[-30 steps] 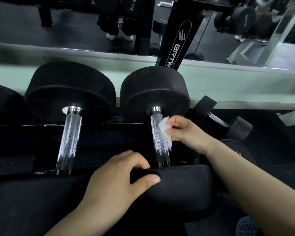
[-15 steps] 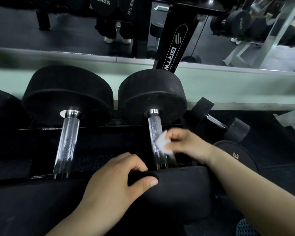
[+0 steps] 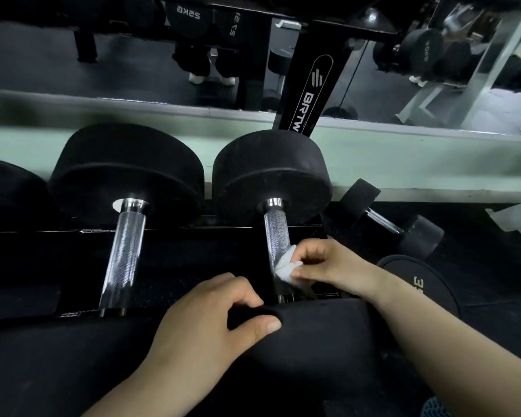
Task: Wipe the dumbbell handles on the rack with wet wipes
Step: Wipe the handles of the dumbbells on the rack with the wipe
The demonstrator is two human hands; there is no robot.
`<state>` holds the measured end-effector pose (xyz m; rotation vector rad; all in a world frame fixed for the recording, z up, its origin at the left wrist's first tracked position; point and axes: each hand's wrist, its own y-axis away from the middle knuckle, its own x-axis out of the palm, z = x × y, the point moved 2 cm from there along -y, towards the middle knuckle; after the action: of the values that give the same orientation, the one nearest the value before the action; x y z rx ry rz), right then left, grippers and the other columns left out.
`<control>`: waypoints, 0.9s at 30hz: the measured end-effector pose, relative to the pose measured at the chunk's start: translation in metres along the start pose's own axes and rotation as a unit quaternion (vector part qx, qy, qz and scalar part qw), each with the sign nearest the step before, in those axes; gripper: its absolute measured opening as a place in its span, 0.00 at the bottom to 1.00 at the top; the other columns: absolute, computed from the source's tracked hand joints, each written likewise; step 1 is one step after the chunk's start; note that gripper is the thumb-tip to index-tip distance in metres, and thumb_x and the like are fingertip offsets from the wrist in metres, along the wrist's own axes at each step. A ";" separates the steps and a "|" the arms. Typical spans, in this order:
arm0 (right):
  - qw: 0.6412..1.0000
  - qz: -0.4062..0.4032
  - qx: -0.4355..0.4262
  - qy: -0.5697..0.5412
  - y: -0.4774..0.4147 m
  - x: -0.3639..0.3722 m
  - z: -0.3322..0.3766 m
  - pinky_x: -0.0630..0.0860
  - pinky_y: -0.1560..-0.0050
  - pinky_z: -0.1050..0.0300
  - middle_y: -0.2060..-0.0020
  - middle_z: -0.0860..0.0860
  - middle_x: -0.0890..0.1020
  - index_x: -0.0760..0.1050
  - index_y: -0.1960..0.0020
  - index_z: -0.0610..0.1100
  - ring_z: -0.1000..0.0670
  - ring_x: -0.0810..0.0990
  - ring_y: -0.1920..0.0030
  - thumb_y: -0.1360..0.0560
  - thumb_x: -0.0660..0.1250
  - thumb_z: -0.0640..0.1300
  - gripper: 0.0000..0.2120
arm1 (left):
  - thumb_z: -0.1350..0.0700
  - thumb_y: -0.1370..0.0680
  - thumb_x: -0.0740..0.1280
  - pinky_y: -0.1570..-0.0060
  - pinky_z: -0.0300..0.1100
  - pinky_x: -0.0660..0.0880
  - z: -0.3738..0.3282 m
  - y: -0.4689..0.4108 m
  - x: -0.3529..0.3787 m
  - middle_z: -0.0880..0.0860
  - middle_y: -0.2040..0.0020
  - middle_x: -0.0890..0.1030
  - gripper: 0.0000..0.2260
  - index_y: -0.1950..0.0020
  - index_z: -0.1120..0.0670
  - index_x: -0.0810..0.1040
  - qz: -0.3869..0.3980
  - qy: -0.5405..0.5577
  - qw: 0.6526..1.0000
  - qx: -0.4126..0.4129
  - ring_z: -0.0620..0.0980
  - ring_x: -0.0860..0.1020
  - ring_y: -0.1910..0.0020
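Two black dumbbells lie on the rack (image 3: 193,266) with knurled chrome handles pointing toward me. My right hand (image 3: 328,266) pinches a crumpled white wet wipe (image 3: 288,267) against the lower part of the right dumbbell handle (image 3: 275,233). My left hand (image 3: 211,323) grips the edge of that dumbbell's near black head (image 3: 319,335), thumb on top. The left dumbbell handle (image 3: 124,251) stands untouched, its far head (image 3: 127,173) behind it.
A small dumbbell (image 3: 391,224) and a black weight plate (image 3: 421,284) lie on the dark floor at the right. A mirror (image 3: 373,70) above a pale green ledge runs along the back. Another dumbbell head (image 3: 9,194) sits at the far left.
My right hand has slid the wipe down the right handle toward the near head. My left hand has kept its grip on the near head.
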<state>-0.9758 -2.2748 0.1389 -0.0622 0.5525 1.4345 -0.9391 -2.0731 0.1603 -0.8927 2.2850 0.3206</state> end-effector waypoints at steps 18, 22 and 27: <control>0.997 -0.060 -0.036 -0.042 0.012 -0.010 0.034 0.72 0.65 0.73 0.74 0.57 0.78 0.75 0.65 0.46 0.64 0.75 0.71 0.30 0.67 0.32 0.11 | 0.42 0.29 0.57 0.66 0.29 0.73 -0.022 -0.009 -0.020 0.37 0.52 0.77 0.13 0.47 0.42 0.71 -0.052 -0.188 0.965 0.172 0.36 0.75 0.54; 0.995 -0.016 -0.057 -0.081 0.013 0.005 0.055 0.72 0.62 0.73 0.72 0.57 0.79 0.76 0.65 0.46 0.64 0.77 0.69 0.30 0.67 0.34 0.09 | 0.49 0.44 0.77 0.60 0.40 0.78 -0.027 -0.045 -0.036 0.48 0.48 0.80 0.25 0.48 0.48 0.78 -0.055 -0.294 0.912 0.281 0.49 0.81 0.53; 0.996 -0.032 -0.020 -0.081 0.007 0.014 0.055 0.71 0.63 0.68 0.72 0.57 0.80 0.78 0.62 0.48 0.61 0.76 0.68 0.27 0.65 0.38 0.07 | 0.45 0.31 0.59 0.54 0.38 0.69 -0.030 -0.072 -0.041 0.46 0.63 0.79 0.14 0.67 0.51 0.79 0.024 -0.345 0.887 0.305 0.49 0.79 0.60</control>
<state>-0.9647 -2.2407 0.1833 0.0050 0.3854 1.3744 -0.8823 -2.1181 0.2104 -0.3112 1.5779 -0.0718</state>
